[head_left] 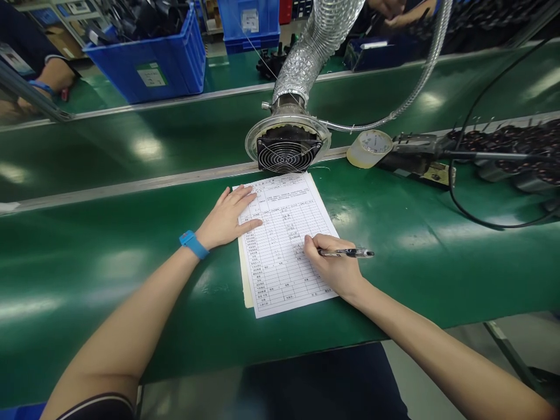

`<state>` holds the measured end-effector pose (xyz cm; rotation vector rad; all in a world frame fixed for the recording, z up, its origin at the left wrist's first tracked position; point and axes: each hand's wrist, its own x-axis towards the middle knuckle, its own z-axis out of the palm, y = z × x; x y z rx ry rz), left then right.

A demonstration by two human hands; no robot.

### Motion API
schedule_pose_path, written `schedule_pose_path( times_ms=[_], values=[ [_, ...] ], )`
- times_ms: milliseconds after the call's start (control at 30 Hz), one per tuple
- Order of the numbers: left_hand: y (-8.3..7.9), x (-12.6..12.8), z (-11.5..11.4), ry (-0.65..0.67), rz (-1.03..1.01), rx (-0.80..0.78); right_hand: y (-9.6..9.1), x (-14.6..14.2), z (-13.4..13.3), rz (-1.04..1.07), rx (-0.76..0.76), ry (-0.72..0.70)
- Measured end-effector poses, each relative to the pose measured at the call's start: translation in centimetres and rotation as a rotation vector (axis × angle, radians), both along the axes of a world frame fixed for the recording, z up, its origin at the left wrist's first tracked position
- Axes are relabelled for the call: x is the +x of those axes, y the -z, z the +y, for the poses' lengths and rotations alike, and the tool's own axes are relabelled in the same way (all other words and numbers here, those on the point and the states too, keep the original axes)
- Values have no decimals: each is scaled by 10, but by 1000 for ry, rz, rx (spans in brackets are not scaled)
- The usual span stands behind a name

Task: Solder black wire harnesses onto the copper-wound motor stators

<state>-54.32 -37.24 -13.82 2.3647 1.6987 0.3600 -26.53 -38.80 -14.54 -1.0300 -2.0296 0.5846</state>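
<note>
The white printed form lies on the green table, just on the near side of the fan. It seems partly filled: handwriting stands in some columns, many cells look blank. Ruled into a grid, it overlies a yellowish sheet. The right hand pinches a pen over it; the left hand, spread, rests on it, left of the fan.
</note>
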Motion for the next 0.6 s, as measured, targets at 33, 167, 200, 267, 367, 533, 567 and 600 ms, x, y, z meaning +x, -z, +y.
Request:
schedule_pose_path(
  times_ms=[33,167,200,267,367,533,567,600],
  values=[
    [0,0,0,0,3,3,0,0,0,2,4,-1],
    [1,-1,0,0,11,10,-1,-1,0,1,9,-9],
    [1,-1,0,1,9,9,-2,-1,0,-4,13,-12],
    [1,-1,0,3,4,7,-3,-2,0,-11,19,-16],
    [0,-1,0,3,-1,1,-4,-2,0,-7,15,-8],
    [1,-1,0,0,-4,4,-3,-1,-1,10,4,44],
    [1,-1,0,0,-4,5,-3,-1,-1,9,5,45],
    [1,-1,0,1,-3,5,-3,-1,-1,10,8,44]
  ],
)
